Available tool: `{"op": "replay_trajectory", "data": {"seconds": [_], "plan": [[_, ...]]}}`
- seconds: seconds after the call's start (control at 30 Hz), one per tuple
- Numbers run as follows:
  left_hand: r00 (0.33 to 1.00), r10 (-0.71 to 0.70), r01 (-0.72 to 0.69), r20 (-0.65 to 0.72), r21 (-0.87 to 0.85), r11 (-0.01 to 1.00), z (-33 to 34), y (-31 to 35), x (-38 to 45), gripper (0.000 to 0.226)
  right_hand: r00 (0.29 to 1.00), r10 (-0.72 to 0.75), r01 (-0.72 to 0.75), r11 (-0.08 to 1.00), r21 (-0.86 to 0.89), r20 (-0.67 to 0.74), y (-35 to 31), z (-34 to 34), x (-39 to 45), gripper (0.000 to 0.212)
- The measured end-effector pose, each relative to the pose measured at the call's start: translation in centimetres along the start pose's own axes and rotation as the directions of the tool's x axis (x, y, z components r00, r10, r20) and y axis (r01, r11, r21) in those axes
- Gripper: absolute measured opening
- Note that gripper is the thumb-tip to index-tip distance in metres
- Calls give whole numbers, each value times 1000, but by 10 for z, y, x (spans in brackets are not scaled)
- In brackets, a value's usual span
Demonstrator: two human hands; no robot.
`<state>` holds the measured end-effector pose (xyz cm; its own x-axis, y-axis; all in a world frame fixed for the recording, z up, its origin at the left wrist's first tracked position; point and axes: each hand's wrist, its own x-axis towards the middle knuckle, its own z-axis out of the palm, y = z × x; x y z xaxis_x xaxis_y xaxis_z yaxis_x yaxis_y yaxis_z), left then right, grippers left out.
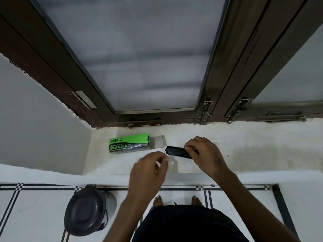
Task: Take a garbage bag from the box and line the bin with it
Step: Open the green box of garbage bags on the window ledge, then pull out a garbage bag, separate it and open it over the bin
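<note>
- roll of garbage bags (175,151) is out of the box, lying on the white sill at about 1 o'clock from the person's feet, small and dark, tightly wound
- judged light, soft thin film, a bit slick; the roll itself firm enough to pinch, but a single bag will be limp and clingy once peeled off
- best hold looks like: pin the roll body with one hand, pick the loose outer edge with the other, tear at the perforation; can't see any perforation or free edge from here
- right hand (204,154) is curled over the roll's right end, fingers closed on it, pressing it toward the sill
- left hand (150,169) hovers just at 7 o'clock of the roll's left end, fingers partly curled, thumb and forefinger near together; blurred, looks like nothing in it, not touching the roll as far as I can tell
- green box (129,143) sits at 9 o'clock of the roll, on its side, end flap open toward the roll, apart from both hands
- bin (85,213) on the tiled floor at 7 o'clock of the box, lid down, no liner showing
</note>
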<state>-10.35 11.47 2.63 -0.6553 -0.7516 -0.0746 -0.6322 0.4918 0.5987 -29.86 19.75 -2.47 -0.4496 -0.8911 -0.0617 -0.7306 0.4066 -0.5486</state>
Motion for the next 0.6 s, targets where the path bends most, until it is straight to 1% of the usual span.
{"op": "replay_trajectory", "data": {"seconds": [0.07,0.13,0.2,0.27,0.3,0.33,0.4,0.43,0.5,0.6], "plan": [[979,-108,127,172,-101,987,23,5,2,17,999,-32,32,999,-37,-2,1,2,-1,16],[941,-189,255,280,-225,940,37,6,7,19,1000,-29,28,999,-40,-3,4,6,-4,15],[918,-235,337,318,-315,887,47,5,13,22,1000,12,-12,1000,10,-15,7,10,-7,15],[907,-255,376,334,-371,849,52,4,17,34,997,61,-57,994,95,-38,9,11,-9,16],[905,-245,384,347,-420,822,53,5,19,35,996,81,-74,986,147,-41,8,10,-10,16],[904,-234,392,357,-478,786,55,7,21,31,996,88,-78,975,207,-36,7,9,-11,16],[893,-227,433,388,-606,667,55,14,25,24,996,83,-73,935,346,-12,5,5,-12,17],[878,-234,470,418,-657,590,54,19,26,26,996,86,-78,905,418,0,3,2,-13,18],[831,-251,555,497,-714,427,52,28,30,36,993,114,-106,820,563,20,0,-6,-15,21],[752,-281,645,597,-755,122,48,33,39,55,978,205,-169,638,751,46,-3,-20,-18,21]]}}
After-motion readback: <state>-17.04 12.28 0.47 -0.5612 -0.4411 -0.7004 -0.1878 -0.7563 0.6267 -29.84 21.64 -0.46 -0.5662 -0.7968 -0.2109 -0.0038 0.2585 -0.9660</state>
